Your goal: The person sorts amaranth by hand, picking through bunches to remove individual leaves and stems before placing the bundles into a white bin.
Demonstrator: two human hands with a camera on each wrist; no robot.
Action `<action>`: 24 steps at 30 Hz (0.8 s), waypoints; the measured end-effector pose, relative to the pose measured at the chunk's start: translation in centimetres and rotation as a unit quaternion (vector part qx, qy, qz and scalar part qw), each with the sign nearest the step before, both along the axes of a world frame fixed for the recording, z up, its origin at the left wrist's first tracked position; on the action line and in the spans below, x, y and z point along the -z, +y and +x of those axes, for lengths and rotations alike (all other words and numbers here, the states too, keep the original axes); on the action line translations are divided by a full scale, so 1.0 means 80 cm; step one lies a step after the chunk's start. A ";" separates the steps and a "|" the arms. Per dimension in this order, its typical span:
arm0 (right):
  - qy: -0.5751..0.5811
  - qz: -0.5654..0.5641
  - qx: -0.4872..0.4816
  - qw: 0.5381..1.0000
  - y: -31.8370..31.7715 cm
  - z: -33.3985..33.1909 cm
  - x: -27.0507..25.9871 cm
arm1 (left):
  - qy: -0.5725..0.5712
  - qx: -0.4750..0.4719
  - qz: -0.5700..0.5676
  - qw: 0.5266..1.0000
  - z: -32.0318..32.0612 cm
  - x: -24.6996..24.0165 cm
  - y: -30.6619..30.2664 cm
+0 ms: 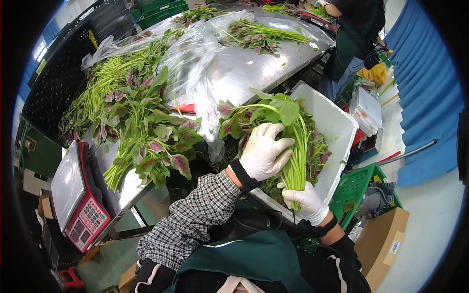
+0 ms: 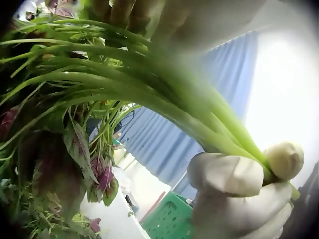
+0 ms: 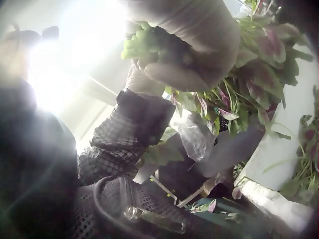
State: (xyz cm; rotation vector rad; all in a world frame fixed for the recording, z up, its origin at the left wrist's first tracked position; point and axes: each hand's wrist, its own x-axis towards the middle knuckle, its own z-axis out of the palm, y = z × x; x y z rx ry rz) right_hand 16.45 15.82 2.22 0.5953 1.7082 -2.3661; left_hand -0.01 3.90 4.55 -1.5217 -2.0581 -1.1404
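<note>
A bunch of leafy greens (image 1: pixel 296 163) with long green stems and green and purple leaves is held above a white foam box (image 1: pixel 344 128). The gloved right hand (image 1: pixel 308 201) grips the stem ends; in the left wrist view its fingers (image 2: pixel 227 174) wrap round the stems (image 2: pixel 199 124). In the right wrist view the cut ends (image 3: pixel 144 44) stick out of the right hand (image 3: pixel 194 45). Higher on the bunch, the gloved left hand (image 1: pixel 266 150) lies against the stems with fingers bent; whether it grips them is unclear. More greens lie inside the box.
A large pile of greens (image 1: pixel 141 107) covers the left of the metal table (image 1: pixel 264 68), beside clear plastic film (image 1: pixel 195 63). A red scale (image 1: pixel 88 215) stands front left. Right of the box are a green crate (image 1: pixel 349 190) and cardboard box (image 1: pixel 386 244). Another person (image 1: pixel 354 34) stands behind.
</note>
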 end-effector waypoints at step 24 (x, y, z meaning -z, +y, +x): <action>-0.014 0.011 -0.015 1.000 -0.003 -0.002 -0.001 | -0.126 0.005 0.070 0.990 -0.023 0.002 -0.003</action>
